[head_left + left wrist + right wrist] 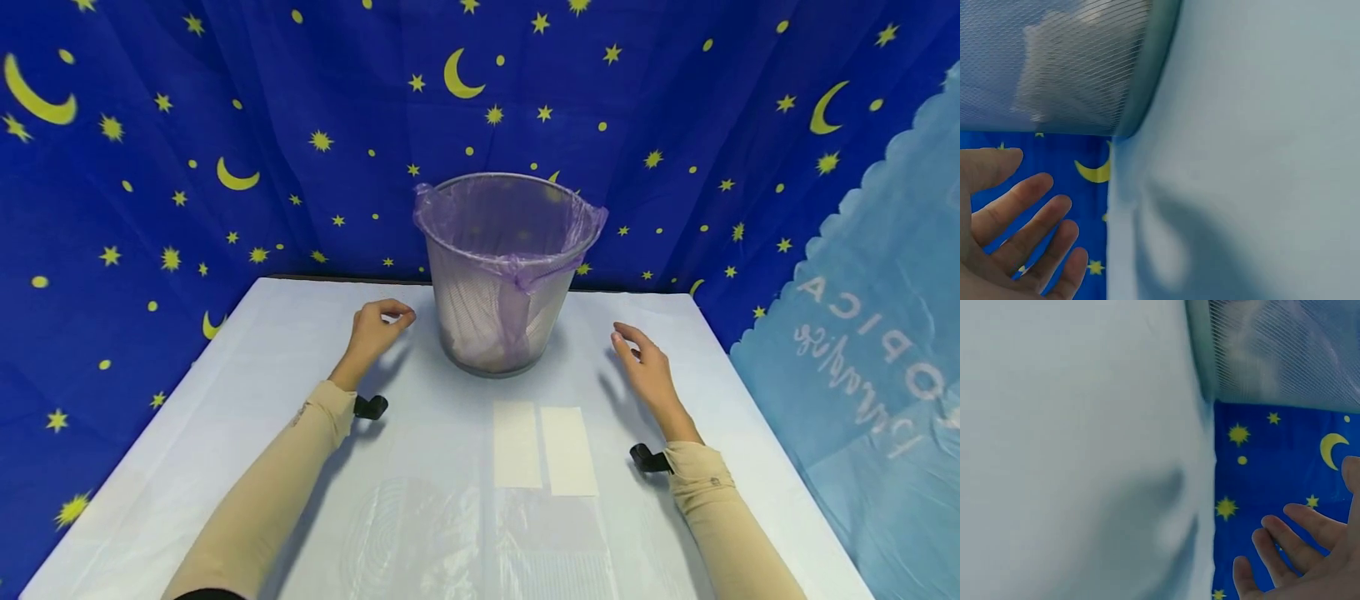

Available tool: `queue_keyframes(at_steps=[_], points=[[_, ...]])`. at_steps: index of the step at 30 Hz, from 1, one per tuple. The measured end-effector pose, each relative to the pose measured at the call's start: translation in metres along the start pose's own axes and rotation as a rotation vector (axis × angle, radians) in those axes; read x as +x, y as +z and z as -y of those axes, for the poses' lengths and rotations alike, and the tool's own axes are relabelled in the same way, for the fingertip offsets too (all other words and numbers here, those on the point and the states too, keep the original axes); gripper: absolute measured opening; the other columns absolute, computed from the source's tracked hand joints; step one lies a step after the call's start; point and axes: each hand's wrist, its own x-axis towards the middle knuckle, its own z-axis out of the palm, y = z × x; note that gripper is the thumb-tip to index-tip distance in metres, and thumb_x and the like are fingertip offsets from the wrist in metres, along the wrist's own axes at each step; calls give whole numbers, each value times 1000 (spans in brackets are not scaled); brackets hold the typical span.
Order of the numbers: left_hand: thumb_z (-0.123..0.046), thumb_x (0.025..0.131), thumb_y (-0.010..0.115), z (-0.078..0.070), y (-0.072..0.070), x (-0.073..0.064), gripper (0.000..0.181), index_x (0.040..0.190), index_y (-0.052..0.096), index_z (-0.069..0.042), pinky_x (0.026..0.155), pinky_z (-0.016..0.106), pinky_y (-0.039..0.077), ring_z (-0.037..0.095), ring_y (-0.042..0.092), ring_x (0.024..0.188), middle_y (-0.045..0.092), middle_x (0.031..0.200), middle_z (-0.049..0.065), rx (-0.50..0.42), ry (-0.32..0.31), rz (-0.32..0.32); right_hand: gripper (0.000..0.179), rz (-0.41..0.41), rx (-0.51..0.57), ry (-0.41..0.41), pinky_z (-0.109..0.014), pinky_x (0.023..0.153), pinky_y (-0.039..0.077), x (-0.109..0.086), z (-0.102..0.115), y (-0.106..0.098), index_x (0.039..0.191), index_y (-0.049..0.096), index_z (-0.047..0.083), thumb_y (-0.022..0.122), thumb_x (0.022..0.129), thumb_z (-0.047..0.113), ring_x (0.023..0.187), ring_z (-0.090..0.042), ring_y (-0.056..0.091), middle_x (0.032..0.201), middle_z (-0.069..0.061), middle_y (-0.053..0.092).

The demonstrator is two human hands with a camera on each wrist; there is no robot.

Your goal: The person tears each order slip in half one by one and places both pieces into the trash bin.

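A silvery mesh wastebasket (465,292) stands upright near the back of the table, lined with a thin purple bin bag (525,271) folded over its rim. Something pale shows through the mesh near its base. To the left of the basket, my left hand (378,327) hovers with loosely bent fingers, apart from it. My right hand (643,364) is held in the air on the other side, also relaxed. In both wrist views the fingers of the left hand (1022,231) and right hand (1304,550) are spread, with nothing between them.
Two cream rectangles (517,446) lie side by side in front of the basket on the white table (300,333). Clear plastic sheeting (420,542) covers the near part. Behind hangs a blue star-and-moon curtain (375,108); a light blue cloth (885,333) hangs at the right.
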Motion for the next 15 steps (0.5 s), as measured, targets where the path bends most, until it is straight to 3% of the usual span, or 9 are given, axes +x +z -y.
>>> queue_keyframes(at_steps=[5,15], points=[[-17,98,74,11,10,-12,20,111,80,-3,95,47,56,33,69,109,77,112,17,-40,-50,-8,52,32,54,42,-58,116,42,-11,-9,10,148,57,1,48,113,39,144,-42,50,148,-24,59],[-17,97,76,31,18,-29,18,107,81,-2,96,45,54,35,73,104,79,109,18,-75,-101,-38,52,46,90,88,-55,117,41,-23,-28,16,147,59,4,47,113,42,140,-37,55,149,-18,61]])
